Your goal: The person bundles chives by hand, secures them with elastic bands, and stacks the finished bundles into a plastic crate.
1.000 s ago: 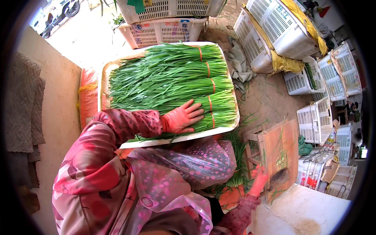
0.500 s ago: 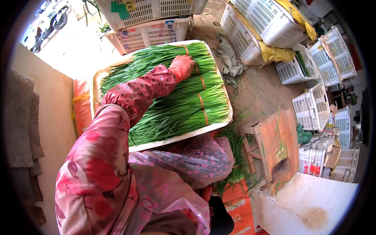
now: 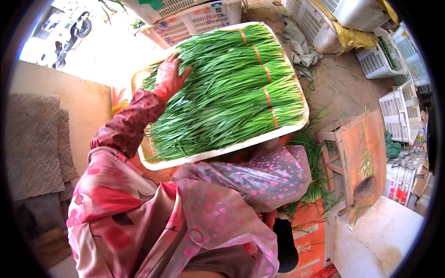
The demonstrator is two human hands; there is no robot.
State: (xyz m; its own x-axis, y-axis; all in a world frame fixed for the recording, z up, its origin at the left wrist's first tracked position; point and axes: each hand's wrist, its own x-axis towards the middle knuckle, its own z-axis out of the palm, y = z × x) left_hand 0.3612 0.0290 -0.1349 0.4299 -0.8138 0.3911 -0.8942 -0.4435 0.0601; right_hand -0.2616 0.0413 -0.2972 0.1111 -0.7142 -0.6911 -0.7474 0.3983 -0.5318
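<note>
My left hand, in a pink rubber glove, rests on the leafy ends of the garlic chives. Its fingers lie stretched out and the thumb stands apart. Several bundles lie side by side in a shallow white plastic crate, cut ends toward the right. Orange bands circle them near those ends. A dark red spotted sleeve cover reaches to my left wrist. My right hand is not in view.
A wooden stool stands right of the crate, with loose chives on the floor beside it. White slotted crates are stacked beyond, more at the right. A grey cloth lies on the floor. A pale wall borders the left.
My left hand has moved from the banded ends of the chives to their leafy ends at the left, its fingers now spread. The whole view has shifted, so the crate appears farther right.
</note>
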